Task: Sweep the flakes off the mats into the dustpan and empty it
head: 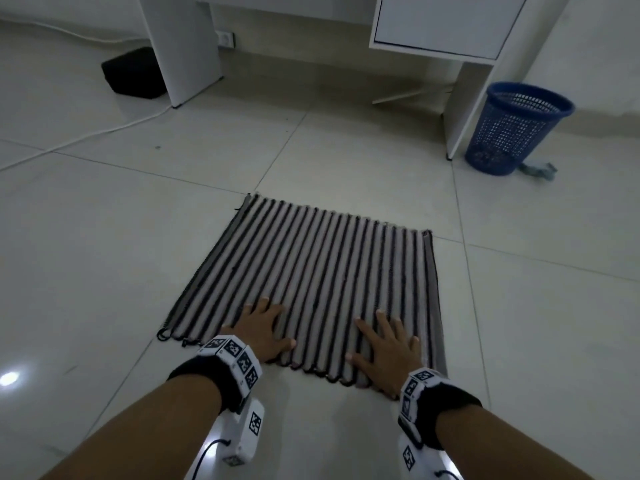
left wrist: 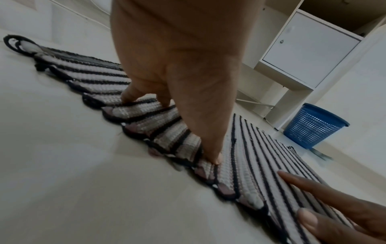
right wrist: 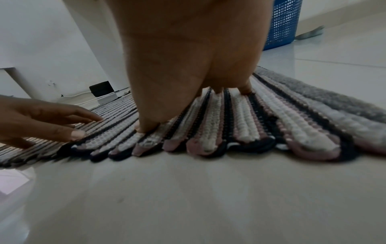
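Head view: black-and-white striped woven mat [head: 311,271] flat on pale tiled floor [head: 104,237]; left hand [head: 259,327] and right hand [head: 384,351] press its near edge, fingers spread, gripping nothing. Wrist views: same flat fingers; blue mesh plastic bin [left wrist: 313,125] beyond.

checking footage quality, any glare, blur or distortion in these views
Head view: dim, a bright glare spot on the floor tiles. Left wrist view: wide-angle bend, the striped mat soft at its near edge. Right wrist view: the blue basket blurred, floor sheen below.
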